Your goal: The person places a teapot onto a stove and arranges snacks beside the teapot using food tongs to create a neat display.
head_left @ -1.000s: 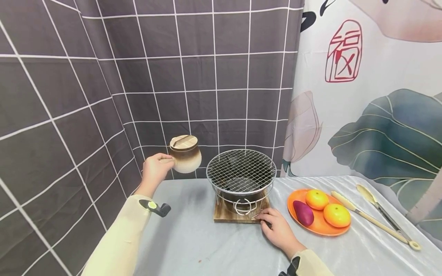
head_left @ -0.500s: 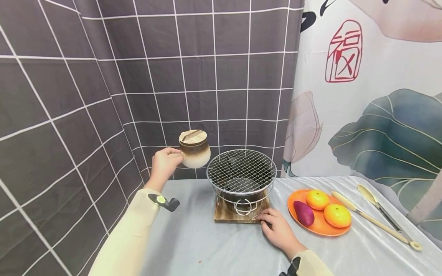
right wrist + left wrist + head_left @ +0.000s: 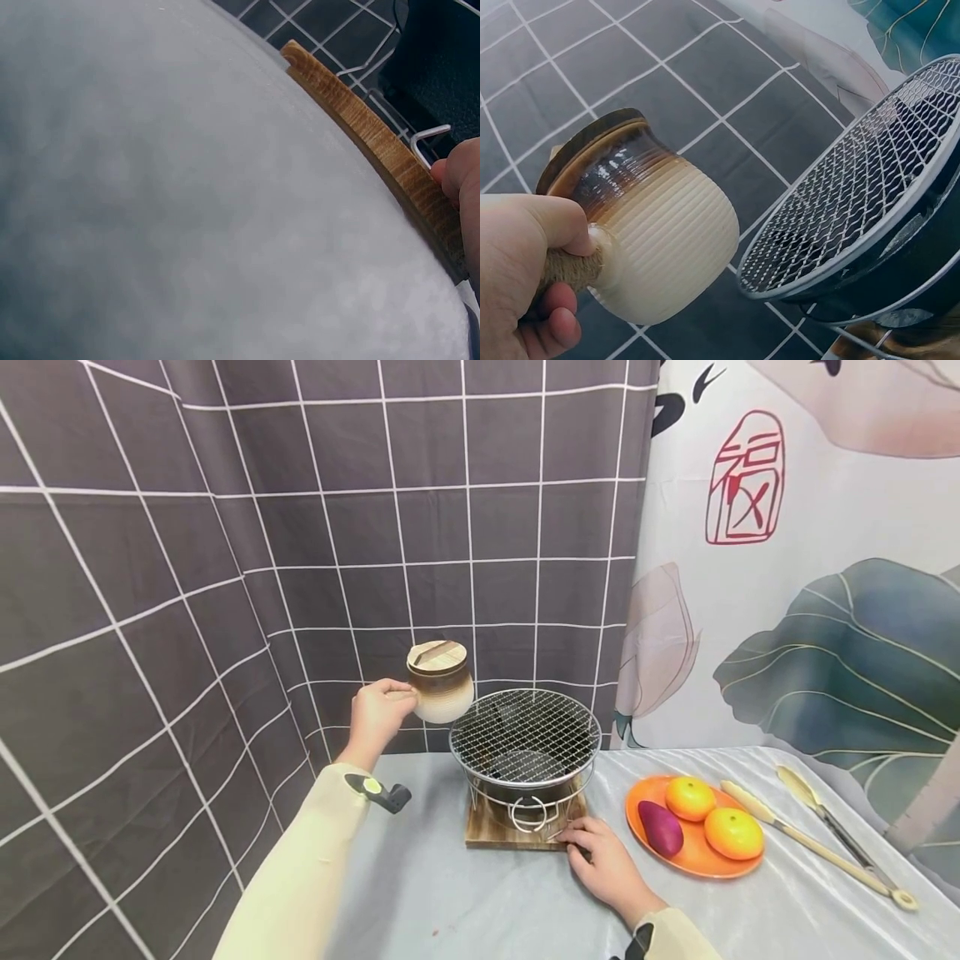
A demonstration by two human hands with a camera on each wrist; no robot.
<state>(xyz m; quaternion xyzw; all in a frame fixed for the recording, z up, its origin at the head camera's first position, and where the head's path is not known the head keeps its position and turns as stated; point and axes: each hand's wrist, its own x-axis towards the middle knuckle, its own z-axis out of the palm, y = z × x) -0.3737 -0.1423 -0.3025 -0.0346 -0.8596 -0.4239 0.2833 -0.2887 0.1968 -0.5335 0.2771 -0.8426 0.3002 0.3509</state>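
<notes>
My left hand (image 3: pixel 377 717) grips the twine-wrapped side handle (image 3: pixel 574 268) of a small ceramic pot (image 3: pixel 444 700), brown above and cream below. A round wooden lid (image 3: pixel 437 656) covers the pot. I hold it in the air at the left of a round charcoal grill, overlapping the rim of its wire mesh (image 3: pixel 525 735) in the head view. The grill stands on a wooden board (image 3: pixel 498 835). At the board's front right corner my right hand (image 3: pixel 603 864) holds the edge, its fingertips beside the grill's bent wire foot (image 3: pixel 431 135). The right palm is hidden.
Right of the grill, an orange plate (image 3: pixel 693 860) bears two oranges (image 3: pixel 733 833) and a purple sweet potato (image 3: pixel 661 828). Beyond it lie tongs (image 3: pixel 817 847) with cream tips. A grey grid-patterned curtain (image 3: pixel 435 527) hangs close behind and at the left.
My left hand has carried the lidded pot rightward and slightly up, from left of the grill to the mesh's left rim. My right hand has stayed at the board's corner.
</notes>
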